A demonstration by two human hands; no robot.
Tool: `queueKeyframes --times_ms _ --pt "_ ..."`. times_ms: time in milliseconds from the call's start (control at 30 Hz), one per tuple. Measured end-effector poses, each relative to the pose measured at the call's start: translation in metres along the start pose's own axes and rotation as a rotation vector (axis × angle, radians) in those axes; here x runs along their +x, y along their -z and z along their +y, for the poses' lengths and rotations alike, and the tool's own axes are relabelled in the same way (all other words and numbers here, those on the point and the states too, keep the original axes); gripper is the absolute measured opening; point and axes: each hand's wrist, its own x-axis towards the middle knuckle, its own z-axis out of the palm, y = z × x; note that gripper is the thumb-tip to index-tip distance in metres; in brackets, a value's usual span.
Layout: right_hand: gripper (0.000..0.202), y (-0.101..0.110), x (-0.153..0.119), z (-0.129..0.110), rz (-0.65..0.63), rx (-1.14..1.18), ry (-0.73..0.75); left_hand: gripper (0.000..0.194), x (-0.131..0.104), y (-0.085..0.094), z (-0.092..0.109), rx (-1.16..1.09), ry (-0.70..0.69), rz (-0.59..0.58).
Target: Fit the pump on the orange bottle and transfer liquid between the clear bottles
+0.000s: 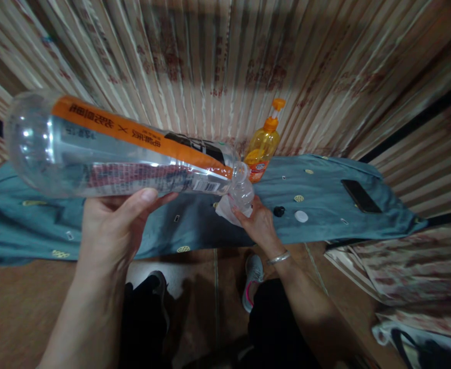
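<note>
My left hand [116,220] is wrapped round a large clear plastic bottle [133,166] with an orange, silver and black label. The bottle lies nearly level, its neck pointing right. At its mouth is a small clear plastic container [242,195], whose exact kind I cannot make out. My right hand [259,221] grips this container, with a white tissue or cloth [227,211] beneath it. Whether the two mouths touch is unclear. Just right of that hand lie a black cap [279,210] and a white round lid [301,216] on the teal cloth [195,225].
Behind my right hand stands an orange pump bottle [263,148] with amber liquid. A dark phone [361,196] lies towards the cloth's right end. Patterned curtains [195,66] hang close behind and at the right. A bag [421,341] is at the lower right, by the tiled floor [195,302].
</note>
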Motion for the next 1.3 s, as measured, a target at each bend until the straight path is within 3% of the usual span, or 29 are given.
queueKeyframes --times_ms 233,400,1300 --pt "0.059 -0.0020 -0.0009 0.0019 0.015 0.003 0.002 0.042 -0.0002 -0.0008 0.0001 0.006 -0.021 -0.005" --pt "0.061 -0.0022 -0.0009 0.0010 0.015 0.003 -0.004 0.031 -0.0006 -0.0019 -0.0005 -0.019 -0.010 0.016" --pt "0.062 -0.0019 -0.0031 0.0014 -0.004 0.012 0.000 0.019 0.0002 0.0030 -0.0081 0.002 -0.074 -0.012"
